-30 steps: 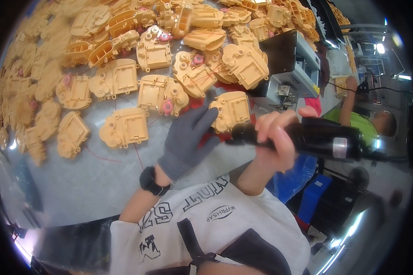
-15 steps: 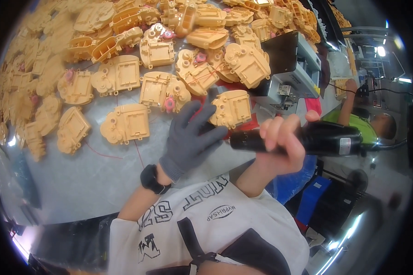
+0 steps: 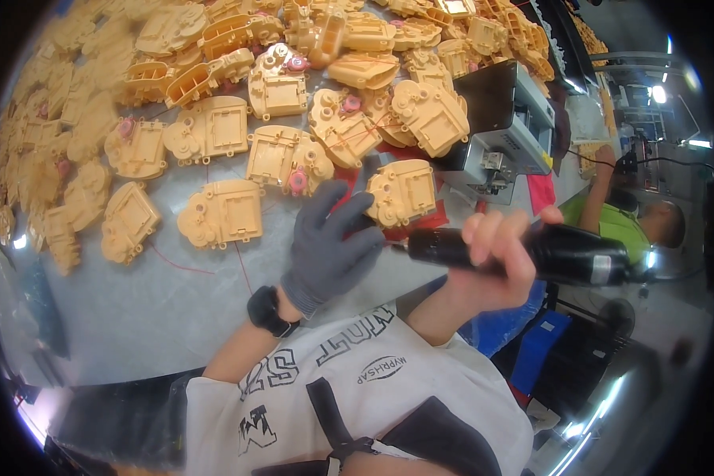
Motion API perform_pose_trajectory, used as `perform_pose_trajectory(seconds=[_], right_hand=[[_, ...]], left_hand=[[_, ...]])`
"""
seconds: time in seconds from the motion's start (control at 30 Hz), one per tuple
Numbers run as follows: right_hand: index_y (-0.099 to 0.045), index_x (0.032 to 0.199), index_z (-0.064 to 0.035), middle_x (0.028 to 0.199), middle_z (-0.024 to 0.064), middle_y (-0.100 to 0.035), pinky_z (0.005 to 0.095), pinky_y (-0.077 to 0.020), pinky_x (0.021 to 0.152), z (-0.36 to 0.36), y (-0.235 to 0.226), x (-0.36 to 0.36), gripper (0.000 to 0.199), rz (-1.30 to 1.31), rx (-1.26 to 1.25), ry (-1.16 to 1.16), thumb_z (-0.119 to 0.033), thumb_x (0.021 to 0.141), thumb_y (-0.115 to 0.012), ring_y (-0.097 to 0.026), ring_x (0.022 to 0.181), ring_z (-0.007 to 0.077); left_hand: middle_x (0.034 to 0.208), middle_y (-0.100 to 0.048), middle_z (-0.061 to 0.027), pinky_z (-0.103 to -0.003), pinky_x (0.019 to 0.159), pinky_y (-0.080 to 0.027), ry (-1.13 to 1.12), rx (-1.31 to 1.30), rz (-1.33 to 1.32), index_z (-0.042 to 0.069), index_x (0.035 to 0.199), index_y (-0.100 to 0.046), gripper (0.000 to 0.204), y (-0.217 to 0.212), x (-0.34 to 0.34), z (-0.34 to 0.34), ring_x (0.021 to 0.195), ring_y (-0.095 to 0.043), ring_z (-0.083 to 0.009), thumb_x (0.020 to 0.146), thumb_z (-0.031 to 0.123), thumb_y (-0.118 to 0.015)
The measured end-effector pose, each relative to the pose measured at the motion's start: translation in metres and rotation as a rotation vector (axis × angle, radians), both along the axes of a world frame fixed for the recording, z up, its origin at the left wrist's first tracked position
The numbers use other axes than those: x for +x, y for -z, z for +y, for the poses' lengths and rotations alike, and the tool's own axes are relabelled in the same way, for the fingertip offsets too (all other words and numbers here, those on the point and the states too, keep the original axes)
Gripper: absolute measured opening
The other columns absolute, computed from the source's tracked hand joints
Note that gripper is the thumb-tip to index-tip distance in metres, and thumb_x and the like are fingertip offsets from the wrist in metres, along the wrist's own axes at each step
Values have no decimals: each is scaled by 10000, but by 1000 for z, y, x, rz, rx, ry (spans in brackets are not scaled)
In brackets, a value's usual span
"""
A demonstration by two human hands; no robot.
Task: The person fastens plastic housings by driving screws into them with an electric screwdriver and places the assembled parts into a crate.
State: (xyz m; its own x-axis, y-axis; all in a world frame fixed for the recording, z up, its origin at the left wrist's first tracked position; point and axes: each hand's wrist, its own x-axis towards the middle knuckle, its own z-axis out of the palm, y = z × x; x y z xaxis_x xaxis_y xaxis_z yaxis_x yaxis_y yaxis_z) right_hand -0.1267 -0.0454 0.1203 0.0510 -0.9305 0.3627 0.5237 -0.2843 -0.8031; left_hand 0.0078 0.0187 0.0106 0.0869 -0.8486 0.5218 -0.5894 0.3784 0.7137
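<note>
Gloved left hand (image 3: pixel 329 246) grip resting spread on tan plastic housing (image 3: pixel 404 193), bare right hand (image 3: pixel 492 262) clenched around black power screwdriver (image 3: pixel 531 252)

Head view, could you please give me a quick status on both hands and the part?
Left gloved hand fingers on tan plastic housing. Right hand grip shut on black electric screwdriver, tip beside the housing. Grey machine close behind.

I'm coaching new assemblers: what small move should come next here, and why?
Probably ease the black power screwdriver tip onto the tan housing: the gloved left hand touches that housing, and the right hand grips the tool aimed at it, just short.
</note>
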Motion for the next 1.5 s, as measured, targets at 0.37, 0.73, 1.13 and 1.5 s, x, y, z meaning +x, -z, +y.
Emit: perform_pose_trajectory(seconds=[0.37, 0.73, 1.13, 1.5], right_hand=[[-315, 1187, -96, 650, 75, -473, 349, -407, 538, 12, 3, 12, 525, 53, -128, -62, -34, 712, -529, -486, 501, 204], [-305, 1198, -80, 656, 77, -472, 354, -408, 537, 10, 3, 8, 529, 50, -138, -29, -34, 716, -518, -486, 500, 203], [-363, 1187, -61, 618, 48, -444, 325, -409, 574, 8, -1, 10, 508, 106, -112, 28, -63, 693, -480, -452, 486, 155], [-368, 1183, -59, 617, 49, -437, 325, -400, 564, 6, 3, 8, 503, 63, -87, -15, -38, 690, -462, -439, 479, 151]], left_hand=[[1137, -542, -106, -455, 882, -381, -48, -12, 12, 162, 870, -629, 285, 1, 2, -2, 1085, -428, -381, 596, 113, -690], [1140, -536, -106, -451, 871, -387, -32, -2, -4, 166, 893, -628, 289, 0, 1, -1, 1070, -437, -379, 617, 120, -700], [1147, -531, -117, -449, 877, -384, -29, 4, 4, 161, 901, -635, 283, -1, 2, -1, 1076, -435, -380, 629, 118, -698], [1205, -508, -103, -443, 889, -382, 4, 33, -18, 195, 951, -629, 293, 3, 0, 1, 1097, -421, -372, 668, 162, -697]])
